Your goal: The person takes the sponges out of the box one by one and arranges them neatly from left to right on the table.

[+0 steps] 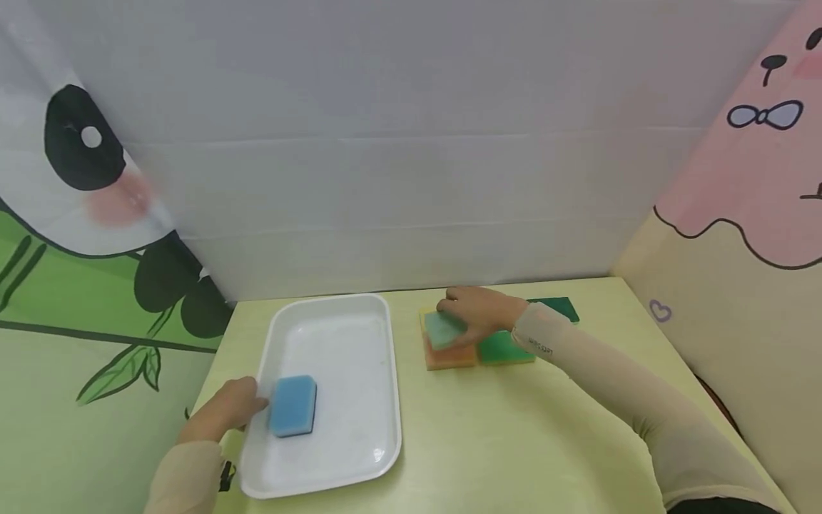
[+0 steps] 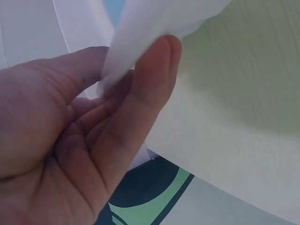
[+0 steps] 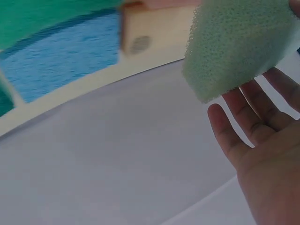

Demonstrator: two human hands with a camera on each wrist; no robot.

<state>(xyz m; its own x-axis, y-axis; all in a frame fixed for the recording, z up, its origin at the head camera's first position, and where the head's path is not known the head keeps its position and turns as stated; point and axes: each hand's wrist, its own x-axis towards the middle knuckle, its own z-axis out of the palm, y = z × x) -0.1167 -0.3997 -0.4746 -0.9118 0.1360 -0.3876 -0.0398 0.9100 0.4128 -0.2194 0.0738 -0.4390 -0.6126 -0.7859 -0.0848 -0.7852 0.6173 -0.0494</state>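
My left hand [image 1: 225, 412] pinches the left rim of the white tray [image 1: 349, 457]. The left wrist view shows thumb and fingers on both sides of that rim [image 2: 154, 28]. In the tray lies a blue sponge [image 1: 292, 405]. My right hand [image 1: 484, 312] holds a pale green sponge [image 1: 443, 330] between thumb and fingers; its porous side shows in the right wrist view [image 3: 234, 51]. Beneath it are an orange piece [image 1: 449, 358] and a yellow edge. A green piece [image 1: 506, 348] and a dark green piece [image 1: 559, 308] are partly covered by my right arm.
The pale yellow table [image 1: 462, 442] meets a white sheet wall [image 1: 411, 178] at the back. Side panels with cartoon drawings stand left [image 1: 96, 285] and right [image 1: 738, 300]. A small black object [image 1: 226, 477] is near my left wrist.
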